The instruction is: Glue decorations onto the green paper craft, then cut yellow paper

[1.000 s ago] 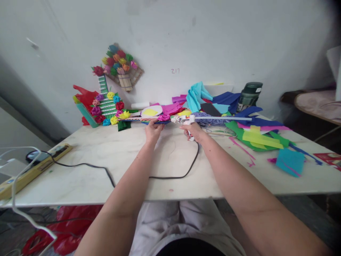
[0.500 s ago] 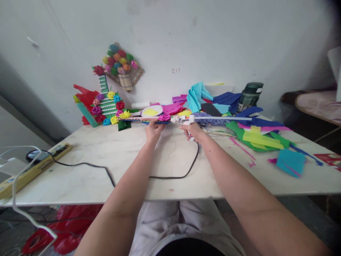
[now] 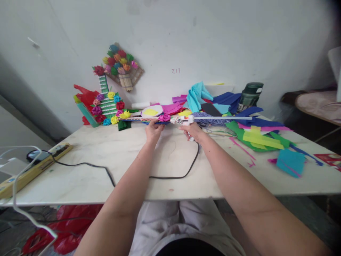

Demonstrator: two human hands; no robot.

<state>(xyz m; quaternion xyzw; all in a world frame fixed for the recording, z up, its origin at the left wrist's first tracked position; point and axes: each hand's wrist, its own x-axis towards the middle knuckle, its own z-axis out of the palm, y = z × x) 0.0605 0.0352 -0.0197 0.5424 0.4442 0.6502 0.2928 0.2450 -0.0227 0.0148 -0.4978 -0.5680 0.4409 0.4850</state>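
My right hand (image 3: pixel 194 131) is closed round a white glue gun (image 3: pixel 183 120) with a long clear glue stick (image 3: pixel 226 118) poking out to the right; its nozzle points left at a small pink paper flower (image 3: pixel 164 117). My left hand (image 3: pixel 153 129) is closed on the edge of a flat blue craft piece (image 3: pixel 149 122) that carries the flower. A black cord (image 3: pixel 176 175) runs from the gun across the white table (image 3: pixel 106 170).
Coloured paper sheets (image 3: pixel 255 137) and a dark green flask (image 3: pixel 249 96) crowd the back right. Paper-flower crafts (image 3: pixel 108 103) lean against the wall at back left. A power strip (image 3: pixel 34 167) lies on the left edge. Red plastic bags (image 3: pixel 53 234) sit under the table.
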